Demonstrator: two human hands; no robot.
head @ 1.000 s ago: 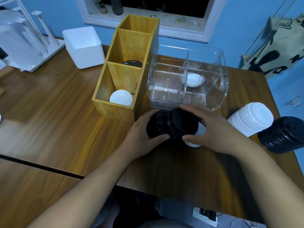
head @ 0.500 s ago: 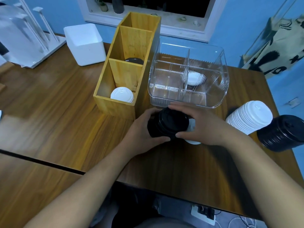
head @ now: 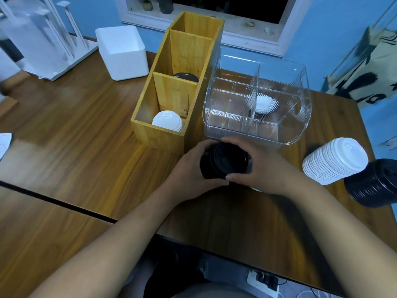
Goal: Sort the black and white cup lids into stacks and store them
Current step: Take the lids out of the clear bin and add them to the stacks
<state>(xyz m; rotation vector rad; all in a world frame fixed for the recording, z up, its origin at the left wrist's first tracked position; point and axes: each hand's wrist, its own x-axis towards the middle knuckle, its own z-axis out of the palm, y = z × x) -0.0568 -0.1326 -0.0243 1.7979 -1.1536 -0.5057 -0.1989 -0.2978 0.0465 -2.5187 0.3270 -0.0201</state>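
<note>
Head view: both hands, left hand (head: 189, 168) and right hand (head: 264, 168), curl around the black lids (head: 225, 162), squaring the stack; next, it likely needs lifting into the wooden box (head: 163, 136).

On the table (head: 86, 125) the long compartment box (head: 160, 136) stands centre-back with the divided bin (head: 214, 93) just beside it on the right, the square tub (head: 122, 52) behind-left of the box and the rack (head: 43, 39) in the far back-left corner. The box's near compartment holds a near lid pile (head: 167, 121), its middle compartment a middle lid (head: 185, 76), and the bin's right section a bin lid pile (head: 265, 104). The held lid stack (head: 225, 162) is just in front of the bin between the left hand (head: 189, 171) and right hand (head: 268, 171); to the right, the inner lid stack (head: 335, 160) is just beside the outer lid stack (head: 373, 183) at the table's right edge.
</note>
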